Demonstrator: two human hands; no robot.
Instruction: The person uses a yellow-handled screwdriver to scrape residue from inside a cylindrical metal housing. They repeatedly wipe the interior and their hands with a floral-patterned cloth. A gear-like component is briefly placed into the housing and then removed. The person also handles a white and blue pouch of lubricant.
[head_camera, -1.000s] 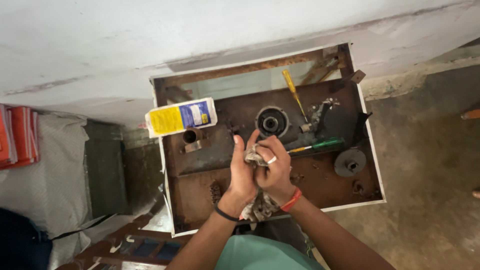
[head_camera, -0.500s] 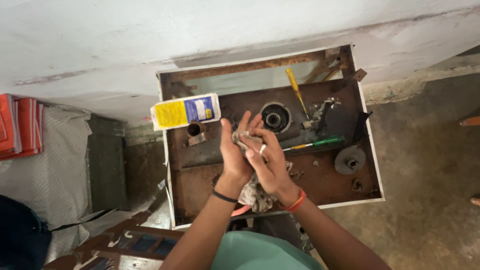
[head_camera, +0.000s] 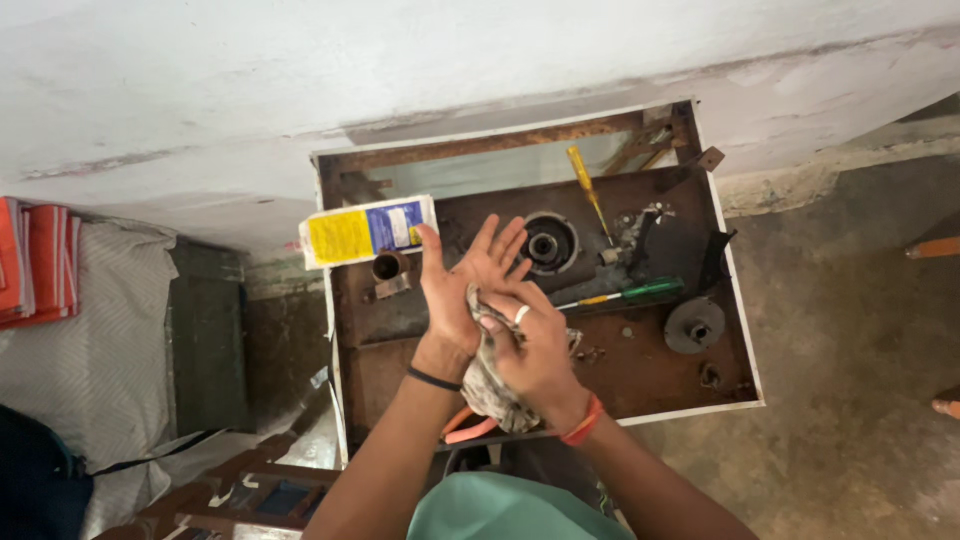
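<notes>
At the far left we see red-and-orange folded cloth (head_camera: 30, 262) on a pale striped sheet (head_camera: 95, 330), untouched in all three views. Next comes the yellow, blue and white carton (head_camera: 368, 230), resting on the left rim of the rusty open-topped metal casing (head_camera: 345, 330); it has kept its place. Our left hand (head_camera: 465, 285) is what has changed most: half a second ago its fingers were curled over the rag, and now they are spread wide and point upward, palm turned toward the right hand. The dirty grey rag (head_camera: 487, 375) lies against that palm and hangs down past the wrist, above an orange-handled tool (head_camera: 468, 428) at the casing's near edge. Our right hand (head_camera: 535, 345), with a ring and an orange wristband, is closed on the rag and presses it to the left palm; we judge the wiping has moved from the fingers to the open palm. Further right, the round bearing seat (head_camera: 548, 243), the yellow-handled screwdriver (head_camera: 588, 190), the green-handled screwdriver (head_camera: 625, 293) and the small pulley (head_camera: 694, 325) lie as before.
</notes>
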